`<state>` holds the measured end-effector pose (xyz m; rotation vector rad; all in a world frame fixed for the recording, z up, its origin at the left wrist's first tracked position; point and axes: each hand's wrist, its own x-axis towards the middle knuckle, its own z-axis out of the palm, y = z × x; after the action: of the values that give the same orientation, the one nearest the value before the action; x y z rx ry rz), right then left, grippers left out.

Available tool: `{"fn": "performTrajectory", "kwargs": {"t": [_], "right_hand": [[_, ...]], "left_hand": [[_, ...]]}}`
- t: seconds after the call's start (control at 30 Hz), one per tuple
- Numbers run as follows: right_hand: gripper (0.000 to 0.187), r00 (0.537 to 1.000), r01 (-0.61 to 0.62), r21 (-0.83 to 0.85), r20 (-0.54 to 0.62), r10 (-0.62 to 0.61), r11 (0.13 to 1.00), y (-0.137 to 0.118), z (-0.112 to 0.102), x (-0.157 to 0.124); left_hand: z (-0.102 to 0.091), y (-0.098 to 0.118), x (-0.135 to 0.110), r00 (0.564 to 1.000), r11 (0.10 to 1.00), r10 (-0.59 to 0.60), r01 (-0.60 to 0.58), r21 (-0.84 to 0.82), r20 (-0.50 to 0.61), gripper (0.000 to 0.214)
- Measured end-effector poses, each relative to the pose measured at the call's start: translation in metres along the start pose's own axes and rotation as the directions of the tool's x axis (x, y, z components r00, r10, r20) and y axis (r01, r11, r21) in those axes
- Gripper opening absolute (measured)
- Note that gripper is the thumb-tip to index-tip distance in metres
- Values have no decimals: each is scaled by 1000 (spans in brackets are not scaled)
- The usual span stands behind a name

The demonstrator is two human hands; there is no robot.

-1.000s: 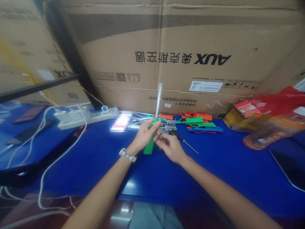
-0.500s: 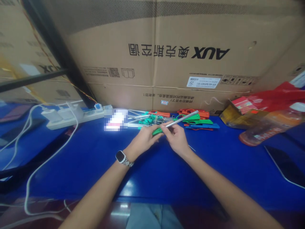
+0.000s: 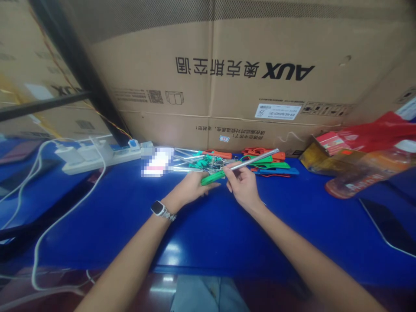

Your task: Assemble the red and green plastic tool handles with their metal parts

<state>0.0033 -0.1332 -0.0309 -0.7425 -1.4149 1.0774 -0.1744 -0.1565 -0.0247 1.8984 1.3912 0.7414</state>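
Note:
A silver metal rod with a green handle [image 3: 212,177] slants up to the right above the blue table. My left hand [image 3: 190,188], with a watch on its wrist, is closed about the lower end of the green handle. Its thumb and fingers lie along both sides. My right hand [image 3: 243,186] pinches the rod where green meets metal, and the bare tube [image 3: 260,158] sticks out beyond it. Just behind both hands lies a heap of silver rods with teal-green parts [image 3: 203,161]. Several green, orange and blue plastic handles [image 3: 274,165] are stacked at its right.
A large cardboard box [image 3: 227,95] stands along the back. On the left is a white power strip [image 3: 123,155] with cables, near a lit, blurred-out screen [image 3: 157,162]. At right are a drink bottle [image 3: 367,173], a red bag [image 3: 377,132] and a dark tablet or phone [image 3: 390,227].
My left hand has slid left and down toward the handle's end, uncovering more green. The rod has shifted slightly right, still pinched in my right hand.

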Motion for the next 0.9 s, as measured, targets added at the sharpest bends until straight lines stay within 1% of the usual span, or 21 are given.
{"fn": "performTrajectory", "kwargs": {"t": [0.07, 0.17, 0.27, 0.33, 0.47, 0.5, 0.57, 0.63, 0.7, 0.73, 0.8, 0.83, 0.87, 0.9], "right_hand": [[32, 1000, 14, 8, 5, -15, 1000, 0, 0, -1], [31, 1000, 25, 20, 15, -25, 999, 0, 0, 0], [35, 1000, -2, 28, 7, 2, 1000, 1, 0, 1], [37, 1000, -20, 32, 0, 20, 999, 1, 0, 3], [42, 998, -64, 54, 5, 63, 997, -1, 0, 6], [43, 997, -75, 59, 10, 74, 995, -2, 0, 7], [44, 996, -92, 54, 22, 91, 994, -5, 0, 10], [43, 992, -119, 33, 34, 118, 992, -8, -1, 12], [43, 988, -144, 6, 48, 143, 990, -9, 0, 11], [43, 986, -154, -8, 68, 154, 988, -8, 2, 9], [43, 975, -172, -33, 134, 175, 985, -5, 6, 3], [43, 966, -185, -42, 174, 189, 982, -3, 9, 0], [42, 960, -189, -49, 199, 195, 981, -1, 11, -3], [41, 960, -174, -65, 213, 184, 983, 1, 13, -5]], "left_hand": [[2, -2, 0, 999, 997, -21, 23, -80, 31, 38], [1, -3, -1, 998, 998, 55, -56, -18, -16, 33], [0, -1, -2, 992, 992, 124, -124, 18, -28, 27], [2, 2, -1, 989, 989, 144, -144, -7, -44, 24], [8, 6, 1, 973, 973, 193, -206, -104, -125, 24], [9, 6, 1, 974, 970, 183, -202, -138, -135, 23], [12, 9, 0, 990, 968, 105, -124, -219, -97, 24], [15, 11, -2, 1000, 954, 19, -14, -300, 12, 32], [21, 13, -2, 995, 924, -8, 47, -380, 104, 42], [25, 13, 0, 993, 900, -7, 58, -431, 118, 47], [35, 12, 4, 997, 835, -19, 59, -547, 80, 50], [39, 11, 7, 998, 803, -42, 55, -594, 35, 50], [42, 10, 9, 998, 785, -58, 40, -618, -9, 47], [44, 9, 10, 997, 790, -64, 18, -613, -53, 44]]}}
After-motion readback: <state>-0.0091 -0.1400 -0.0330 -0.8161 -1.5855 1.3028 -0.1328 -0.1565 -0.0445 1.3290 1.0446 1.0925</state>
